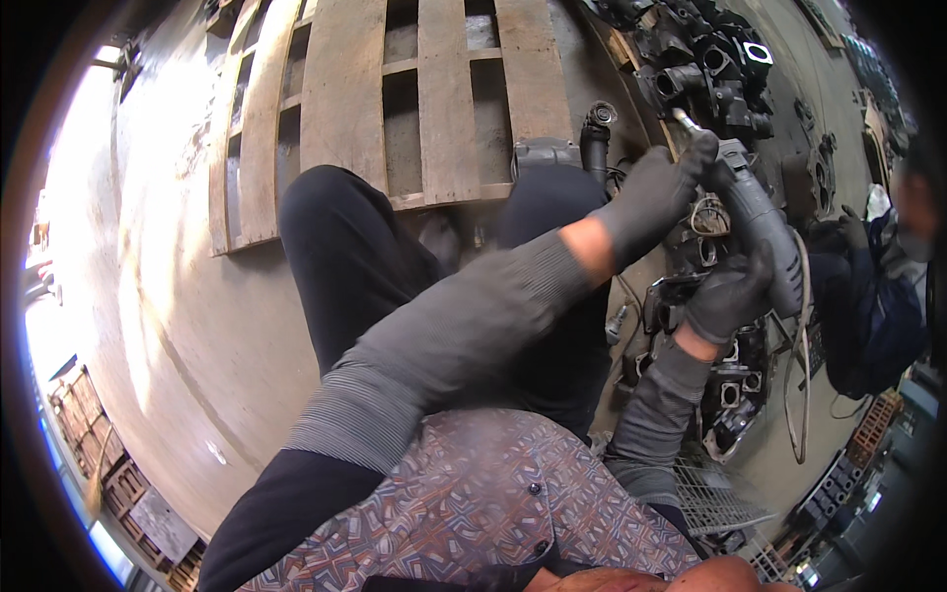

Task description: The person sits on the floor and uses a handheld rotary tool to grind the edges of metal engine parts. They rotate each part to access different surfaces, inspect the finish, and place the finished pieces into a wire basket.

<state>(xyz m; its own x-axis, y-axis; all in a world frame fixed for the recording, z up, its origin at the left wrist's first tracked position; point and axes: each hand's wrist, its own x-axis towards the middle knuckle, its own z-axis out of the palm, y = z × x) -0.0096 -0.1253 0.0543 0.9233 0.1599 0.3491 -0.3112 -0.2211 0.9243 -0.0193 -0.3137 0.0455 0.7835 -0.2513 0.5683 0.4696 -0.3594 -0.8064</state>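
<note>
My left hand (659, 192), in a dark glove, grips the front end of a grey hand-held power grinder (765, 229) at the upper right. My right hand (728, 294), also gloved, wraps around the tool's rear body, from which a cable (795, 395) loops down. The tool's thin tip (684, 119) points up toward a heap of dark cast metal parts (712, 65). My knees in dark trousers (345, 247) sit below the arms. More black metal castings (735, 380) lie under my right hand.
A wooden pallet (340, 99) lies on the concrete floor (168, 296) ahead of my knees. Another person in dark clothes (868, 306) crouches at the right edge. A wire grid (715, 498) lies at the lower right, and crates stand at the lower left.
</note>
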